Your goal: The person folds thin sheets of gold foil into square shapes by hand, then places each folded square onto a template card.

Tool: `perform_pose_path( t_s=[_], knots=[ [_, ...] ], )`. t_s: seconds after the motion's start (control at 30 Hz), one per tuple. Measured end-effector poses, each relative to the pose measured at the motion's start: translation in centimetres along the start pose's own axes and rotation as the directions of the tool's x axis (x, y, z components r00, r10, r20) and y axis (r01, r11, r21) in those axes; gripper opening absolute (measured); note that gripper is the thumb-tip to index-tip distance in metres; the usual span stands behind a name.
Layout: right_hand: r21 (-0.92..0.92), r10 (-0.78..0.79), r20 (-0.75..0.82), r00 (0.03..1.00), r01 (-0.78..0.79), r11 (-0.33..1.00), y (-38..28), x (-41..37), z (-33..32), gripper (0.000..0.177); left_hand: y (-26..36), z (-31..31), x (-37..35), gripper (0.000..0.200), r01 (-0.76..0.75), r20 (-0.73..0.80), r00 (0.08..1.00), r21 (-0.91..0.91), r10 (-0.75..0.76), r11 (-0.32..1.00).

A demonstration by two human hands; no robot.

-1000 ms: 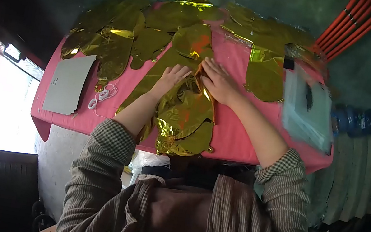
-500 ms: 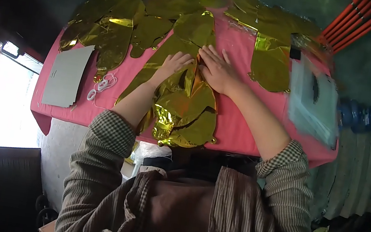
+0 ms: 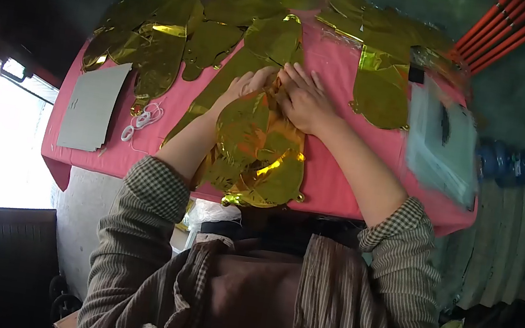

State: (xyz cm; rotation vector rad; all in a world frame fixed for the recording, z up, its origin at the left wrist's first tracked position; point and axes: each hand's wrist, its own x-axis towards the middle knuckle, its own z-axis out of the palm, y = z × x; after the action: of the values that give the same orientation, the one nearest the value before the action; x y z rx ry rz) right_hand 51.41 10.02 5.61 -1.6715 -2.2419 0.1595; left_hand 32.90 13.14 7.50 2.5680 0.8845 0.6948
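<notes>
A flat, uninflated gold foil balloon (image 3: 258, 150) lies in front of me with its near part folded over, its lower end at the table's front edge. My left hand (image 3: 247, 87) is at the top of the fold, fingers bent in on the foil; the raised foil hides part of the palm. Right beside it, my right hand (image 3: 305, 102) presses on the foil's right edge, with its fingers stretched out flat and pointing away from me. The two hands nearly meet at the fold. Beyond them another stretch of gold foil (image 3: 271, 40) lies flat.
More gold foil balloons (image 3: 157, 53) cover the back of the pink-covered table (image 3: 329, 174). Grey card sheets (image 3: 91, 104) and a white cord (image 3: 142, 120) lie at the left. Clear plastic bags (image 3: 442, 143) are stacked at the right. Orange-red poles (image 3: 499, 36) stand behind.
The near part of the balloon has shifted left and lies smoother and more rounded. My left hand has moved slightly right and its fingers have bent inward; my right hand has hardly moved.
</notes>
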Motion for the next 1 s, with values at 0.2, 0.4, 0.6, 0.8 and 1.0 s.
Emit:
perform_pose_path(
  t_s=[0.2,0.4,0.6,0.8,1.0],
  knots=[
    [-0.117,-0.035,-0.026,0.999,0.032,0.993,-0.1,-0.2,-0.1,0.055,-2.6,0.8,0.3,0.048,0.049,-0.047,0.995,-0.493,-0.083,0.869],
    [-0.083,-0.025,0.004,1.000,0.025,0.996,-0.1,-0.2,-0.2,0.057,-1.1,-2.1,0.0,0.028,0.264,-0.038,0.886,-0.779,-0.463,0.569],
    [-0.057,-0.009,0.044,0.999,0.011,0.998,-0.1,0.1,-0.2,0.059,4.4,-2.4,-2.2,0.018,-0.255,0.046,0.964,-0.118,0.262,0.960],
    [-0.024,0.033,0.070,0.997,-0.031,0.999,-0.2,0.1,-0.5,0.059,6.1,-1.4,-4.2,0.025,-0.226,0.088,0.972,0.086,0.219,0.970],
    [0.051,0.115,0.146,0.983,-0.124,0.991,1.8,2.1,-0.9,0.057,6.1,-1.3,-4.3,0.028,-0.231,0.066,0.972,0.087,0.226,0.969]
  ],
)
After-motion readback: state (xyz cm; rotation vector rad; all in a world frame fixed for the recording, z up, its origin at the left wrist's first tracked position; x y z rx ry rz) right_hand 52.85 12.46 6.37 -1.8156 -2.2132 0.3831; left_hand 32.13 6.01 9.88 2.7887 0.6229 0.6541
